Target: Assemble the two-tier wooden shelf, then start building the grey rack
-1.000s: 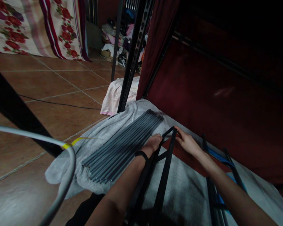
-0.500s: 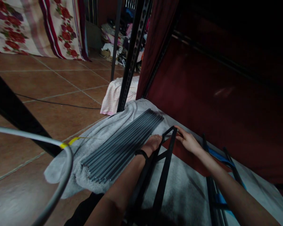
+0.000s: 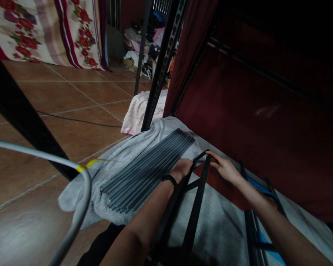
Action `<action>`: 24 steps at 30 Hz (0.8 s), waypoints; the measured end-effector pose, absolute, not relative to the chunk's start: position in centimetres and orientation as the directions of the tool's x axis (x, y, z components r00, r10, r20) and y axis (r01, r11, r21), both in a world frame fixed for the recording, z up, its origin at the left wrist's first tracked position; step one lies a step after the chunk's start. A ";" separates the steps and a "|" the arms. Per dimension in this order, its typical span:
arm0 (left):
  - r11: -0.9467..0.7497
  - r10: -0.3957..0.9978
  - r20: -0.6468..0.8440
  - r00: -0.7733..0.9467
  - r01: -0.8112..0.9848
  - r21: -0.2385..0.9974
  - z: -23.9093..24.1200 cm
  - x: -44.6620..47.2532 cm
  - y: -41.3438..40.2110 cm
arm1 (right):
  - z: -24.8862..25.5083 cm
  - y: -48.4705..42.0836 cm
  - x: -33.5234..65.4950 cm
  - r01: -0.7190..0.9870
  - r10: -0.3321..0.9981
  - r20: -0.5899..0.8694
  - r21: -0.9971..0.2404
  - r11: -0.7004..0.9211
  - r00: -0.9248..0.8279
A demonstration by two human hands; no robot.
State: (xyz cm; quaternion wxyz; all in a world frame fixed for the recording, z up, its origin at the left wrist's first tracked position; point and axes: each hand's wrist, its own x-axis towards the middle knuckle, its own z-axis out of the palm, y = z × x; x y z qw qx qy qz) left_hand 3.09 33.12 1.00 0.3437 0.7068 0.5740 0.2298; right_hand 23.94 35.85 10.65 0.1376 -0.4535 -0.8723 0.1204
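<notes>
A black metal frame (image 3: pixel 197 199) stands tilted over a grey blanket (image 3: pixel 216 221) on the floor. My left hand (image 3: pixel 182 167) is curled round the frame's left bar near its top corner. My right hand (image 3: pixel 224 167) rests on the top right corner of the frame, fingers closed on the bar. A bundle of several grey metal rods (image 3: pixel 148 170) lies on the blanket just left of my left hand.
A perforated black upright (image 3: pixel 162 66) rises behind the rods, a dark red panel (image 3: pixel 252 122) to the right. More black and blue bars (image 3: pixel 256 229) lie at the right. A grey hose (image 3: pixel 77 207) and black beam (image 3: pixel 19 114) cross the left foreground over brown tiles.
The view has shifted slightly to the left; both hands stay on the frame's top, which has barely moved.
</notes>
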 end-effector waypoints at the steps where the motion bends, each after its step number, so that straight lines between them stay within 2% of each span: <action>1: -0.124 0.969 -0.051 0.241 0.653 0.747 0.9 3.0 33.1 | 10.6 35.8 24.0 0.754 0.822 0.131 -0.339 0.563 -0.555; 4: -0.140 0.969 -0.014 0.245 0.597 0.790 0.6 2.7 32.8 | 10.7 35.7 24.1 0.744 0.816 0.126 -0.352 0.568 -0.564; 9: -0.017 0.969 -0.100 0.227 0.464 0.886 0.7 2.8 32.6 | 10.7 35.7 24.1 0.757 0.823 0.125 -0.334 0.561 -0.555; 14: -0.061 0.964 -0.044 0.261 0.384 0.921 0.6 2.9 32.9 | 10.7 35.7 24.2 0.761 0.823 0.129 -0.324 0.563 -0.554; 24: -0.215 0.938 0.036 0.344 0.498 0.840 -0.2 2.3 33.8 | 10.8 35.7 24.4 0.754 0.830 0.116 -0.365 0.546 -0.545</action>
